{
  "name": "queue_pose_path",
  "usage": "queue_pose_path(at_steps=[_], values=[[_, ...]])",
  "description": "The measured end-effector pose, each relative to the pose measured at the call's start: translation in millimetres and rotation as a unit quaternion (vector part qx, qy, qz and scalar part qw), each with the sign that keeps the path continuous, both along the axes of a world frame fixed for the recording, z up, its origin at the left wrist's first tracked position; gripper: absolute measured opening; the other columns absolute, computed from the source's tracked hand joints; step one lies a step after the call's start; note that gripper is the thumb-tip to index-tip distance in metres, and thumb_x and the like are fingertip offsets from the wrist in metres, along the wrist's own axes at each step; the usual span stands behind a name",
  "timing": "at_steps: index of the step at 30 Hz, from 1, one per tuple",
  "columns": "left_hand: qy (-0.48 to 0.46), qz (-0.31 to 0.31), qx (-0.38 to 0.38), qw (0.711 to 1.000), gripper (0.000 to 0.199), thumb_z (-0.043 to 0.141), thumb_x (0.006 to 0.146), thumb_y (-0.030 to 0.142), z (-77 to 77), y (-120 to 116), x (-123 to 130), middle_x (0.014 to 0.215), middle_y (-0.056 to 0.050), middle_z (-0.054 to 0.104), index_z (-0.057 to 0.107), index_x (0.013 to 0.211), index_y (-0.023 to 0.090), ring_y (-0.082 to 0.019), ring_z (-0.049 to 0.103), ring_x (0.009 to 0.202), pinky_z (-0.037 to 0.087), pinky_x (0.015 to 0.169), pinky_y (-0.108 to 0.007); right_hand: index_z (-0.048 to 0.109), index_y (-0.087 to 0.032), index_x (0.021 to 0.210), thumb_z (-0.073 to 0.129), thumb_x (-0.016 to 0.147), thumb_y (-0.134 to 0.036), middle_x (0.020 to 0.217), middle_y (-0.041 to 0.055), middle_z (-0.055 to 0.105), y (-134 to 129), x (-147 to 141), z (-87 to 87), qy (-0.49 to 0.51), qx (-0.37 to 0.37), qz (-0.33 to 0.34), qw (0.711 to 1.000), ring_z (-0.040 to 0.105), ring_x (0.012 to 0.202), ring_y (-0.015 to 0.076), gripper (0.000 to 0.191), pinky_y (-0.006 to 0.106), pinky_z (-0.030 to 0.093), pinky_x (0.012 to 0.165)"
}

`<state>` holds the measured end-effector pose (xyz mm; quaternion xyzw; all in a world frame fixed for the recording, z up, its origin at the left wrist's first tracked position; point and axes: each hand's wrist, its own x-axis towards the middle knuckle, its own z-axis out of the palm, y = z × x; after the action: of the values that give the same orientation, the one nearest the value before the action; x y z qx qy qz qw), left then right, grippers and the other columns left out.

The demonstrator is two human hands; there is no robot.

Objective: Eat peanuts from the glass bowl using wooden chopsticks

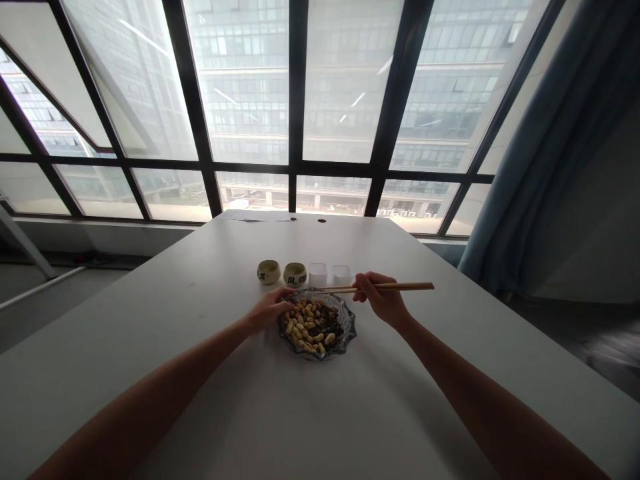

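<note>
Clear glass makes up the wavy-rimmed bowl (350, 330), which stands on the white worktop (320, 413) between its left and right edges, well apart from both and from the far edge. Unshelled peanuts (299, 330) lie mostly toward its left and near sides, with small dark pieces (325, 320) among them. The left hand (267, 310) touches the bowl's left rim; I cannot tell whether its fingers pinch the glass. The right hand's (381, 300) fingers are drawn together, pinching a pair of wooden chopsticks (413, 287). These run almost parallel to the far edge, their thin ends over the bowl's far rim. Just beyond the bowl, two greenish cups (269, 273) with dark characters and two translucent plastic cups (318, 273) form a row. Paper (255, 215) lies at the worktop's far left corner.
</note>
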<state>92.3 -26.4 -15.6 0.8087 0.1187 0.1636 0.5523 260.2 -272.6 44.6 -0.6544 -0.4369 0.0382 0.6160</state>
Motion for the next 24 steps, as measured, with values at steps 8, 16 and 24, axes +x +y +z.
queue_pose_path(at_steps=[8,16,24], values=[[-0.022,0.053,0.009,0.998,0.044,0.061,0.069,0.031,-1.4,-0.1,3.1,0.100,-0.007,0.076,0.070,0.108,0.014,-0.027,0.069,0.096,0.055,0.087,-0.039,0.065,-0.018,0.068,0.068,0.076,-0.073,0.051,0.0021,0.063,5.7,0.5,-9.5,0.050,-0.029,0.024,0.998,0.059,0.047,0.0152,0.055,0.027,0.047,0.047],[-0.023,0.061,0.008,0.998,0.045,0.060,0.070,0.031,-5.4,10.8,8.6,0.104,-0.006,0.077,0.072,0.110,0.015,-0.026,0.069,0.099,0.055,0.089,-0.039,0.069,-0.017,0.071,0.066,0.075,-0.075,0.050,0.0024,0.063,6.3,5.9,-11.6,0.096,-0.022,-0.001,0.995,0.059,0.047,0.0149,0.059,0.027,0.047,0.048],[-0.038,0.043,-0.027,0.998,0.048,0.065,0.068,0.036,-5.8,11.3,7.4,0.106,-0.009,0.077,0.073,0.109,0.014,-0.029,0.069,0.102,0.055,0.091,-0.041,0.068,-0.016,0.075,0.066,0.076,-0.072,0.051,0.0032,0.066,7.1,16.6,6.2,0.067,-0.099,0.022,0.993,0.061,0.046,0.0142,0.056,0.024,0.049,0.047]])
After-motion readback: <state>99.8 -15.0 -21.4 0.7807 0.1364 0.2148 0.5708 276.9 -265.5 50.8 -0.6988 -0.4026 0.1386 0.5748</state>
